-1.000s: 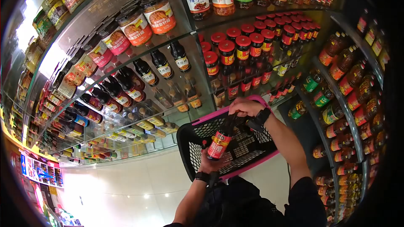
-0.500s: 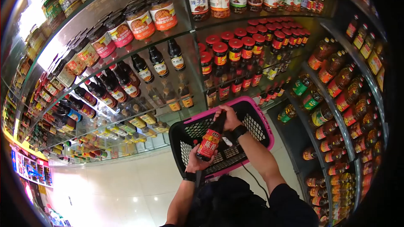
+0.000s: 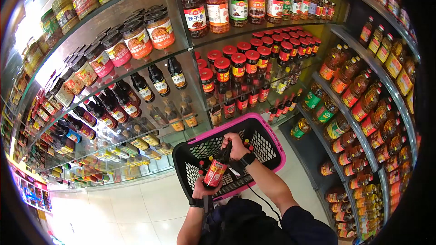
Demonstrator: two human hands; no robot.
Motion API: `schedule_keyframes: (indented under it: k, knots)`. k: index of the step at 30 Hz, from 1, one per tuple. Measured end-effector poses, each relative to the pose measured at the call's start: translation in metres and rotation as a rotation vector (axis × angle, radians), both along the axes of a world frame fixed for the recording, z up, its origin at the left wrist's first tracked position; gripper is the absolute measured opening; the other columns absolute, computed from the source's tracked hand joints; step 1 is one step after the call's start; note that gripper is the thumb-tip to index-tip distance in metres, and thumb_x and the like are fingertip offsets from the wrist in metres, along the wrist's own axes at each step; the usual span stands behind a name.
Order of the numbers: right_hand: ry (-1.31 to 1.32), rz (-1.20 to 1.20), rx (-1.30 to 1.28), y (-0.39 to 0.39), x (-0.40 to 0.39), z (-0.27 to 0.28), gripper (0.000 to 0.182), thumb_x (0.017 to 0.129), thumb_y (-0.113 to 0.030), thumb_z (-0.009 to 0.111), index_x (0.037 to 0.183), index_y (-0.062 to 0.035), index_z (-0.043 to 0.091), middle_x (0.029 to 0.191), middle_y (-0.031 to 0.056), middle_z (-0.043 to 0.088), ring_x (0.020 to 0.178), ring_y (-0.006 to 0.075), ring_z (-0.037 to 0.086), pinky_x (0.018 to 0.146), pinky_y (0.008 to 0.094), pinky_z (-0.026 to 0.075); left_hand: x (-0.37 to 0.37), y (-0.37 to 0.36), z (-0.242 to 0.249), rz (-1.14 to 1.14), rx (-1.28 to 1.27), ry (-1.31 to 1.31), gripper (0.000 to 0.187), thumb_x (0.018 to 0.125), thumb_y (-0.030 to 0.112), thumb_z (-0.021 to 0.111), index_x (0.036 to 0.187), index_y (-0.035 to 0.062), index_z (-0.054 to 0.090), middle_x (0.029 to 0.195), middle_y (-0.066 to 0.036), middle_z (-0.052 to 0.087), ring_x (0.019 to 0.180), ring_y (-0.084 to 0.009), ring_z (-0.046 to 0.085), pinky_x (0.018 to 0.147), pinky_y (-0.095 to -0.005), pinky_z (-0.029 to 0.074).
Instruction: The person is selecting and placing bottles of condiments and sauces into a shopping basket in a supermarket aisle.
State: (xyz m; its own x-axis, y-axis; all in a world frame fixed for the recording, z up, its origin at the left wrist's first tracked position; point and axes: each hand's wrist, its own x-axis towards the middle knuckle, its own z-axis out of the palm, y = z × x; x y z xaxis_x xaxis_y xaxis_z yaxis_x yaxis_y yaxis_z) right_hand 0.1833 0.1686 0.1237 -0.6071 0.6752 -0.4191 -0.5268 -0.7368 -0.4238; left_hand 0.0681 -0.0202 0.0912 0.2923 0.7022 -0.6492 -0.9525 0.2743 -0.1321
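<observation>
A dark vinegar bottle with a red label (image 3: 216,171) is held tilted over the shopping basket, its label facing me. My left hand (image 3: 201,189) is closed around the bottom end of the bottle. My right hand (image 3: 235,145) grips its neck, which the fingers partly hide. Under my hands is the black mesh basket with a pink rim (image 3: 278,145). Inside the basket, the red and yellow caps of several other bottles show on both sides of the one I hold; their bodies are mostly hidden.
Glass shelves (image 3: 136,70) with jars and dark bottles curve along the front and left. Red-lidded jars (image 3: 222,68) stand in rows ahead. Dark racks of oil bottles (image 3: 359,86) rise on the right. Pale floor tiles (image 3: 131,204) show at lower left; a black cable (image 3: 265,199) hangs near my right arm.
The view has shifted, so the shelves sit lower and further left. Both hands still hold the vinegar bottle over the basket. More bottle caps inside the basket are now visible.
</observation>
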Motion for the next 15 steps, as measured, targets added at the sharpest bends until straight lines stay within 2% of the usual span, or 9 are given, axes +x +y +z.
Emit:
schedule_keyframes:
  k: [2,6,9,15]
  knots:
    - [0.027,-0.014,-0.019,-0.002,0.001,-0.011,0.018,0.075,-0.012,0.051,0.063,-0.0093,0.039,0.056,0.0020,0.038,0.053,0.0177,0.041,0.058,0.0324,0.037,0.007,-0.002,0.022,0.050,-0.046,0.087,0.038,0.084,0.021,0.029,0.113,0.0035,0.045,0.111,-0.015,0.051,0.104,-0.0296,0.048,0.087,-0.0466,0.039]
    - [0.022,0.014,-0.064,0.000,0.002,-0.032,0.019,0.076,-0.014,0.052,0.064,-0.0089,0.039,0.058,0.0027,0.038,0.054,0.0181,0.041,0.058,0.0336,0.038,0.009,-0.004,0.003,0.100,-0.180,0.080,0.037,0.084,0.022,0.028,0.112,0.0036,0.047,0.109,-0.014,0.053,0.101,-0.0296,0.049,0.085,-0.0459,0.040]
    - [0.006,0.022,-0.083,0.003,0.002,-0.037,0.019,0.076,-0.013,0.052,0.064,-0.0089,0.038,0.058,0.0024,0.038,0.054,0.0181,0.040,0.058,0.0335,0.038,0.014,-0.005,-0.003,0.105,-0.161,0.103,0.042,0.080,0.024,0.031,0.113,0.0019,0.044,0.107,-0.017,0.052,0.099,-0.0315,0.051,0.082,-0.0450,0.042]
    - [-0.007,0.084,-0.127,0.009,0.010,-0.037,0.020,0.074,-0.013,0.052,0.061,-0.0096,0.038,0.056,0.0025,0.038,0.053,0.0183,0.042,0.059,0.0342,0.038,0.029,-0.003,-0.016,0.158,-0.175,0.053,0.041,0.080,0.023,0.031,0.112,0.0016,0.046,0.107,-0.017,0.052,0.098,-0.0310,0.050,0.080,-0.0457,0.042]
